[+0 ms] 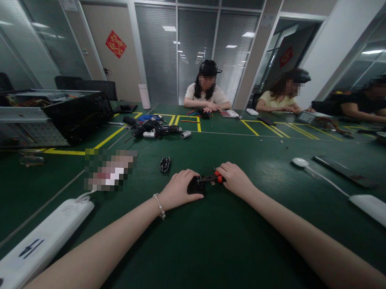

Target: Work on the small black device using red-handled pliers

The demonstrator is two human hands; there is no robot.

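Note:
My left hand, with a beaded bracelet at the wrist, is closed around a small black part on the green table. My right hand grips pliers with red handles and dark, narrow jaws. The jaw tips point left and meet the top of the black part; whether they pinch anything there is too small to tell. A tiny light-coloured piece lies just below the jaws. Another small black part with metallic bits sits on the table beyond my left hand.
A white power strip and a blurred-out flat object lie left. Farther off are a power drill with tools and an opened computer case. A white device with a cable lies right. Several people sit across the table.

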